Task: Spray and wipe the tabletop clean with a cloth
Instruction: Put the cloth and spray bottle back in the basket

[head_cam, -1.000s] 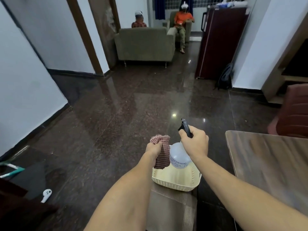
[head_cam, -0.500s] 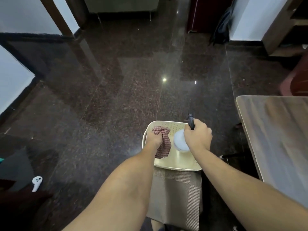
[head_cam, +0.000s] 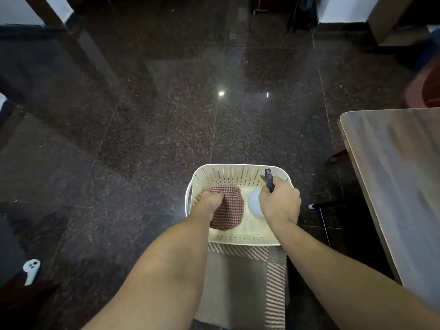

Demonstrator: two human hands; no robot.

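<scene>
A cream perforated basket (head_cam: 228, 172) sits on a woven-topped stool below me. Inside it, my left hand (head_cam: 210, 202) grips a red-and-white checked cloth (head_cam: 229, 211) that hangs down into the basket. My right hand (head_cam: 281, 203) is wrapped round the black trigger head (head_cam: 269, 179) of a translucent white spray bottle (head_cam: 254, 203), whose round body stands in the basket's right half. The wooden tabletop (head_cam: 400, 177) lies to the right, apart from both hands.
The stool's brown woven top (head_cam: 242, 282) stands under the basket. Dark polished granite floor (head_cam: 166, 115) stretches ahead. A white controller (head_cam: 31, 271) lies on the floor at lower left. A reddish chair (head_cam: 428, 89) stands beyond the table's far end.
My view has tipped down from the room to the basket. Both hands have sunk lower, bringing the cloth and the spray bottle down inside the basket.
</scene>
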